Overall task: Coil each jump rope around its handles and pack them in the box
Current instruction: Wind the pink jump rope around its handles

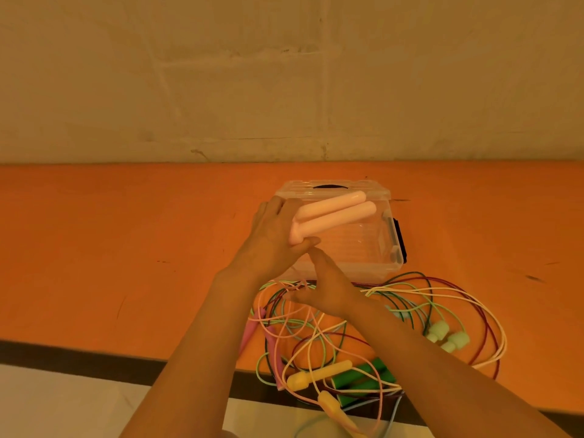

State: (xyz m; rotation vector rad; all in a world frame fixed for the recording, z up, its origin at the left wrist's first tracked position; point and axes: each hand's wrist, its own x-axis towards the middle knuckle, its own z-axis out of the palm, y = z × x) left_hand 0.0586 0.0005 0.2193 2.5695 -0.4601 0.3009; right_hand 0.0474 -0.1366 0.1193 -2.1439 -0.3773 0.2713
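My left hand (pixel 275 235) grips two pale pink jump rope handles (pixel 338 210) side by side, holding them above the clear plastic box (pixel 373 257). The box stands on the orange table, and its lid looks closed. Just below, my right hand (pixel 325 286) pinches the thin pink cord (pixel 278 284) that hangs from those handles, with the thumb raised. A tangle of coloured ropes (pixel 316 330) lies on the table in front of the box, under my forearms.
In the tangle lie yellow handles (pixel 316 377), dark green handles (pixel 363 380), pale green handles (pixel 447 336) and pink handles (pixel 252 330). Some cords hang over the table's front edge (pixel 94 355). A wall runs close behind the table.
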